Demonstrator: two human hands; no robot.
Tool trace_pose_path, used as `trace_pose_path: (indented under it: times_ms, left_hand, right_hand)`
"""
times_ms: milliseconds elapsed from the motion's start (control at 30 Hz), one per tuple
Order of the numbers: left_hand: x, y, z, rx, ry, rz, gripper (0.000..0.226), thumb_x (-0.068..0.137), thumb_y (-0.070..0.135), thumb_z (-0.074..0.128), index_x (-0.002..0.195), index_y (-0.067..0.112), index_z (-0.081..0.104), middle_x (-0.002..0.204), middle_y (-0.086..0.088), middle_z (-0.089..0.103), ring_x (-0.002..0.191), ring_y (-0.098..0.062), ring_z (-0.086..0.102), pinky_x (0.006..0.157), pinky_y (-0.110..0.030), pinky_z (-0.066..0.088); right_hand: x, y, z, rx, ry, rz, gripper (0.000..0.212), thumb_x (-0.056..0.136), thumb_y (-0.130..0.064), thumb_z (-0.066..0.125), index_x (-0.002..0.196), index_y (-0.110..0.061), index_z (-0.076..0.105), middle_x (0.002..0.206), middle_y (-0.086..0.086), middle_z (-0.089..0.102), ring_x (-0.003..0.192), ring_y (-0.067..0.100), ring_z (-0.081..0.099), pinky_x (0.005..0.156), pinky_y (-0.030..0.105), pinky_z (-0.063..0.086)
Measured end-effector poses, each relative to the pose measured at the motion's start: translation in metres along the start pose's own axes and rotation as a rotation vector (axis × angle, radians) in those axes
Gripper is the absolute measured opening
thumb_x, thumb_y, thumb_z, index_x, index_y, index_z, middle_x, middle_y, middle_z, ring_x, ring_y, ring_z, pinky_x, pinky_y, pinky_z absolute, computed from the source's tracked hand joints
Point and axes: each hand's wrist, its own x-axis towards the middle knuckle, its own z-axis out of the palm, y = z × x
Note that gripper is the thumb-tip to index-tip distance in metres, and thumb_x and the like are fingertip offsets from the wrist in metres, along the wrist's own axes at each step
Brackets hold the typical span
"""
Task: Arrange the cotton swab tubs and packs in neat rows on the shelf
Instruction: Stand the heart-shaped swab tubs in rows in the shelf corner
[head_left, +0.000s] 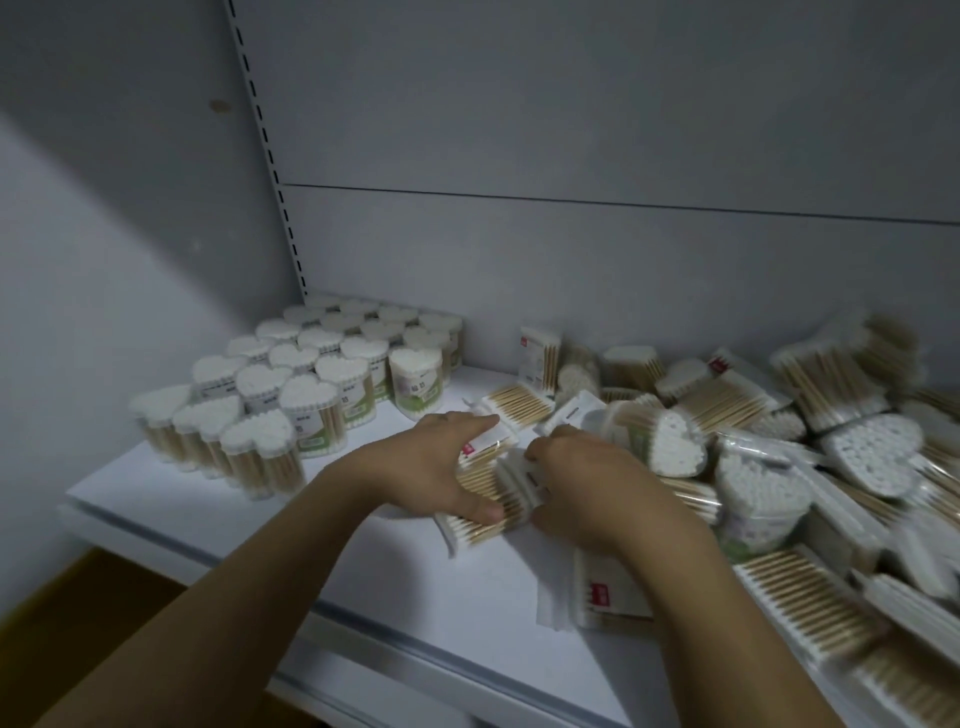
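Several heart-shaped cotton swab tubs (291, 395) stand upright in neat rows at the left back of the white shelf (249, 525). In the middle, my left hand (441, 473) grips a flat pack of wooden-stick swabs (480, 512), thumb on its near edge and fingers over its far end. My right hand (582, 483) holds the right side of the same small stack of packs, fingers curled over its top. A jumbled heap of tubs and packs (779, 447) fills the right side.
The grey back panel (571, 156) and a slotted upright (270, 171) close off the rear. Another flat pack (608, 592) lies near the shelf's front edge under my right forearm. One pack (537, 358) stands upright against the back. A wooden floor (67, 613) shows below left.
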Motion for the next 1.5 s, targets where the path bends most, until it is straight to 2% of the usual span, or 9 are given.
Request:
trace_pose_path:
  times_ms: [267,467,667,833,967,1033,1233,1333,1500]
  left_hand:
    - [0.012,0.015,-0.004,0.141,-0.013,0.066,0.098,0.073,0.062,0.072,0.152,0.026,0.026,0.152,0.004,0.035,0.136,-0.016,0.037,0.111,-0.035,0.033]
    - [0.014,0.042,-0.005,0.128,0.216,0.185,0.077,0.079,0.057,0.068,0.145,0.034,0.034,0.145,0.008,0.044,0.129,-0.014,0.044,0.103,-0.036,0.040]
    - [0.021,0.070,0.008,-0.096,0.321,0.365,0.073,0.082,0.039,0.072,0.144,0.038,0.035,0.144,0.013,0.044,0.127,-0.007,0.043,0.098,-0.023,0.036]
    - [0.027,0.065,-0.004,-0.462,0.451,0.346,0.081,0.085,0.033,0.071,0.146,0.053,0.022,0.145,0.008,0.042,0.127,-0.009,0.048,0.104,-0.039,0.045]
    - [0.014,0.058,-0.032,-0.088,0.536,0.352,0.094,0.081,0.043,0.073,0.145,0.058,0.007,0.154,0.014,0.023,0.130,-0.009,0.040,0.104,-0.034,0.042]
    - [0.010,0.049,-0.042,-0.120,0.525,0.306,0.095,0.079,0.041,0.076,0.146,0.055,0.011,0.151,0.012,0.031,0.129,-0.009,0.044,0.104,-0.035,0.043]
    - [-0.018,0.009,-0.050,-0.830,0.474,0.059,0.066,0.079,0.061,0.062,0.139,0.041,0.041,0.118,0.001,0.066,0.093,-0.013,0.070,0.078,-0.040,0.059]
    - [-0.028,0.000,-0.059,-0.715,0.509,0.008,0.037,0.095,0.052,0.046,0.131,0.048,0.042,0.103,0.011,0.066,0.078,-0.006,0.069,0.063,-0.032,0.059]
    - [-0.034,-0.016,-0.089,-0.569,0.549,-0.034,0.035,0.085,0.035,0.069,0.116,0.031,0.054,0.105,0.000,0.068,0.090,-0.021,0.066,0.080,-0.042,0.057]
  right_hand:
    - [-0.033,0.031,-0.058,0.024,0.426,0.219,0.046,0.080,-0.040,0.068,0.122,-0.027,0.056,0.119,0.001,0.054,0.114,0.024,0.050,0.086,0.031,0.041]
    - [-0.035,0.049,-0.046,-0.042,0.135,0.391,0.067,0.074,-0.052,0.070,0.130,-0.024,0.047,0.127,0.006,0.058,0.116,0.028,0.055,0.090,0.034,0.045]
    - [-0.031,0.048,-0.037,-0.078,0.309,0.373,0.051,0.079,-0.048,0.063,0.123,-0.025,0.049,0.116,0.004,0.064,0.110,0.028,0.058,0.080,0.032,0.042]
    - [-0.034,0.046,-0.055,0.477,0.550,0.309,0.060,0.075,-0.048,0.071,0.129,-0.032,0.051,0.096,-0.003,0.067,0.093,0.019,0.063,0.079,0.030,0.047]
    - [-0.009,0.029,-0.061,0.459,0.473,0.273,0.061,0.071,-0.053,0.072,0.124,-0.031,0.052,0.091,-0.010,0.061,0.090,0.017,0.062,0.076,0.032,0.049]
    - [0.007,0.020,-0.059,0.601,0.460,0.242,0.055,0.070,-0.053,0.074,0.115,-0.029,0.054,0.090,-0.008,0.063,0.081,0.017,0.063,0.069,0.033,0.050]
    - [0.038,0.000,-0.045,1.350,0.354,0.140,0.042,0.077,-0.010,0.077,0.110,-0.012,0.051,0.091,0.010,0.067,0.078,0.021,0.069,0.068,0.035,0.058]
    - [0.049,-0.009,-0.036,1.291,0.290,0.029,0.045,0.075,-0.004,0.077,0.109,-0.013,0.049,0.086,0.010,0.069,0.079,0.025,0.068,0.074,0.042,0.057]
    - [0.060,-0.027,-0.028,0.889,0.319,-0.051,0.053,0.071,-0.021,0.082,0.111,-0.023,0.047,0.103,-0.003,0.069,0.090,0.014,0.067,0.079,0.038,0.057]
